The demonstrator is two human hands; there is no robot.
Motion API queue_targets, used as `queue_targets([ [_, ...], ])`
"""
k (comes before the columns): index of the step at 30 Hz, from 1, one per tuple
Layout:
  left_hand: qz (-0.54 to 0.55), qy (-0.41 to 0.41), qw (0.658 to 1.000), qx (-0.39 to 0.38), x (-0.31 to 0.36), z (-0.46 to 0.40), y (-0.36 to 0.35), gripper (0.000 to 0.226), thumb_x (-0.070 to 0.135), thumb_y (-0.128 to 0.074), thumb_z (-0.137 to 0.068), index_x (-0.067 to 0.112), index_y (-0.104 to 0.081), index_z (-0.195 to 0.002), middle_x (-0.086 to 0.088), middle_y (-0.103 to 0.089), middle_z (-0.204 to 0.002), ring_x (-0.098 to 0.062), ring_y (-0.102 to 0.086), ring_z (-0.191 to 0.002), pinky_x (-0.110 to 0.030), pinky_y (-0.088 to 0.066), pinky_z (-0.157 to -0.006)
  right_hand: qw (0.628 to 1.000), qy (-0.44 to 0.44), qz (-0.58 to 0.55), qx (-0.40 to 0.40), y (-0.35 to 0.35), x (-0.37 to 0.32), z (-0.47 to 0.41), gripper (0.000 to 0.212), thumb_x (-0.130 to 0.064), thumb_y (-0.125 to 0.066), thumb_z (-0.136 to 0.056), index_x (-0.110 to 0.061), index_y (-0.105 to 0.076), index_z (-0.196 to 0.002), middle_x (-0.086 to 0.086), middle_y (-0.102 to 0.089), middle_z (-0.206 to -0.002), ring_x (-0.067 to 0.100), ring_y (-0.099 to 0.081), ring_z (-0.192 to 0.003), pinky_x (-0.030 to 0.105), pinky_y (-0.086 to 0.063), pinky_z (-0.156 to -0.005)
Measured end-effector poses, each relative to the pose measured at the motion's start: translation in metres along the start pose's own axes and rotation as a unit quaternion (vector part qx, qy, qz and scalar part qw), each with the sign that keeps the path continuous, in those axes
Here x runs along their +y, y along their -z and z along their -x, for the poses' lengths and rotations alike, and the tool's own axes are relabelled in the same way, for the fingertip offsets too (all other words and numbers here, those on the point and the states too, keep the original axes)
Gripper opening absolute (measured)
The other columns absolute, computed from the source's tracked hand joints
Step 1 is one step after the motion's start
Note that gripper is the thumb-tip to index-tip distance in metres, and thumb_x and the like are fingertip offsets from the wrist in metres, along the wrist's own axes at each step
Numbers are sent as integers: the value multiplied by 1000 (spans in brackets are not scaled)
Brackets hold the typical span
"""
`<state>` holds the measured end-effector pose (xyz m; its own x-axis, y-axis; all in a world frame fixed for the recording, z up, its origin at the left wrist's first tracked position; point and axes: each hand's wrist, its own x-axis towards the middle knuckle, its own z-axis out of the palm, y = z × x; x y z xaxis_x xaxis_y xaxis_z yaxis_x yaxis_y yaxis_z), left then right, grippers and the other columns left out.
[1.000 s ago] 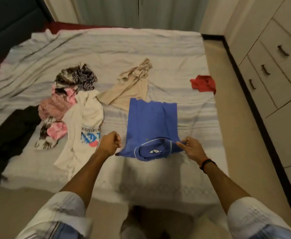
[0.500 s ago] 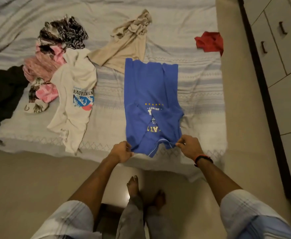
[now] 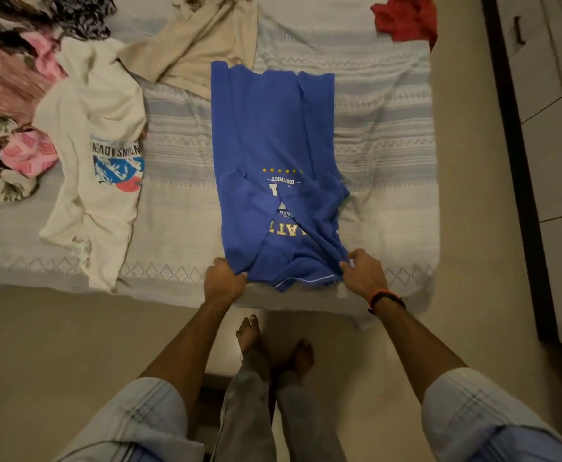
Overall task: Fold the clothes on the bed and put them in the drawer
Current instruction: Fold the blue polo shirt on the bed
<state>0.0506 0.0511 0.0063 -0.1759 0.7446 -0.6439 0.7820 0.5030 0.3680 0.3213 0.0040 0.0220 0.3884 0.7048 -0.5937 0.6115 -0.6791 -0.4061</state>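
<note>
A blue T-shirt with yellow and white print lies lengthwise on the striped bedsheet, its sides folded inward and its collar end at the bed's near edge. My left hand grips the shirt's near left corner. My right hand pinches the near right corner by the collar. Unfolded clothes lie around it: a cream printed T-shirt, a beige garment, a pink and patterned heap and a red piece.
White drawers with dark handles line the right wall beyond a strip of floor. My bare feet stand on the beige floor at the foot of the bed.
Both hands pulled the shirt's collar end back toward the bed's near edge, unfolding it to full length. The view tilted down and drew closer.
</note>
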Motion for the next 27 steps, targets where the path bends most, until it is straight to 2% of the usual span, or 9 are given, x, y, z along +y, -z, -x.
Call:
queue_targets([
  [3, 62, 50, 997, 1, -3, -19, -18, 68, 29, -78, -81, -3, -43, -129, -21, -53, -130, -38, -53, -119, -38, -44, -88, 998, -53, -29, -6, -18, 14, -22, 51, -25, -58, -98, 2, -43, -138, 25, -54, -133, 40, -53, -121, 41, -44, -98],
  [6, 92, 83, 992, -6, -7, -39, -30, 69, 31, -83, -75, -2, -48, -124, -15, -59, -121, -35, -57, -113, -36, -46, -84, 993, -97, -66, -13, -29, 23, -36, 52, -30, -63, -95, 3, -49, -132, 21, -59, -126, 39, -54, -118, 38, -43, -95],
  [10, 141, 87, 986, 23, -9, -53, -37, 25, 29, -79, -78, 9, -63, -81, -13, -67, -89, -32, -63, -87, -38, -51, -79, 986, -105, -127, -15, -37, 30, -44, 23, -28, -73, -86, -6, -69, -92, 13, -67, -87, 31, -64, -89, 29, -44, -70],
  [12, 227, 97, 968, 34, -8, -49, -35, 14, 18, -72, -81, 12, -61, -75, -11, -64, -82, -28, -60, -81, -41, -53, -80, 982, -98, -164, 6, -38, 31, -39, 24, -23, -76, -83, -14, -61, -67, 3, -59, -65, 22, -57, -68, 26, -39, -57],
  [14, 287, 97, 951, 67, -11, -39, -28, 8, 11, -67, -81, 10, -61, -76, -9, -62, -76, -25, -57, -76, -46, -55, -78, 975, -87, -203, 41, -39, 31, -29, 31, -17, -80, -79, -18, -54, -61, -1, -56, -60, 18, -52, -62, 26, -39, -55],
  [17, 242, 40, 959, 140, -22, -20, -10, 6, 3, -67, -81, 4, -62, -84, -7, -61, -78, -22, -56, -76, -37, -47, -66, 972, -55, -217, 72, -43, 29, -8, 25, -6, -79, -75, -15, -57, -67, 0, -62, -67, 18, -58, -66, 27, -46, -61],
  [20, 169, -4, 968, 185, -36, -6, 6, 19, -6, -66, -78, -1, -61, -96, -9, -61, -88, -21, -54, -79, -29, -40, -70, 976, -6, -199, 94, -55, 25, 7, 20, 2, -74, -75, -12, -60, -74, -9, -61, -73, 10, -57, -70, 22, -46, -65],
  [23, 140, 8, 971, 191, -40, -7, 12, 21, -10, -63, -76, -3, -61, -96, -10, -60, -87, -22, -53, -78, -30, -41, -69, 978, 7, -186, 95, -69, 18, 13, 21, 7, -68, -74, -12, -60, -76, -15, -59, -74, 4, -54, -70, 20, -44, -65],
  [27, 128, 36, 976, 173, -38, -11, 13, 22, -12, -58, -76, -2, -62, -95, -11, -61, -88, -25, -55, -81, -30, -43, -71, 974, -35, -201, 97, -78, 22, 18, 18, 4, -68, -79, -11, -60, -78, -5, -61, -77, 14, -57, -76, 22, -42, -69],
])
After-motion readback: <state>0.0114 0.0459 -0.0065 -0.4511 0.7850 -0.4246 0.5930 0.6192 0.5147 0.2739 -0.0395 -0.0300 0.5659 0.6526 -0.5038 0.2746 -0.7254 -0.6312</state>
